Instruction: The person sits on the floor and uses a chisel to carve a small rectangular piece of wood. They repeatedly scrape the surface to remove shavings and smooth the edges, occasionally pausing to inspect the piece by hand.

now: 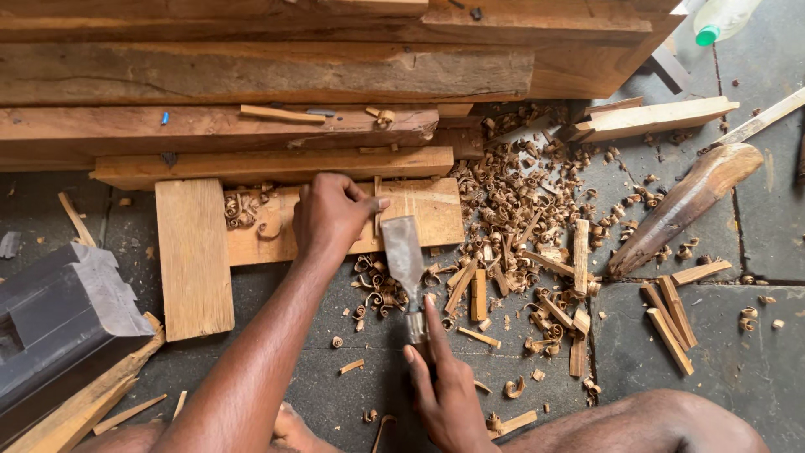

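Nearest the camera, the right hand (pixel 449 394) is closed around the handle of a broad flat steel chisel (pixel 406 260), forefinger laid along it. The chisel's long axis runs almost straight away from the person, blade end farthest, its edge meeting the near edge of a pale flat wooden board (pixel 419 210) that lies crosswise on the grey stone floor (pixel 755 361). The left hand (pixel 331 214), fingers curled, presses down on this board just left of the blade. Curled brown wood shavings (pixel 511 193) litter the floor to the right. Beyond, rough timber planks (pixel 251 75) are stacked. A clear plastic bottle with a green cap (pixel 721 18) lies at the far right; its contents cannot be made out.
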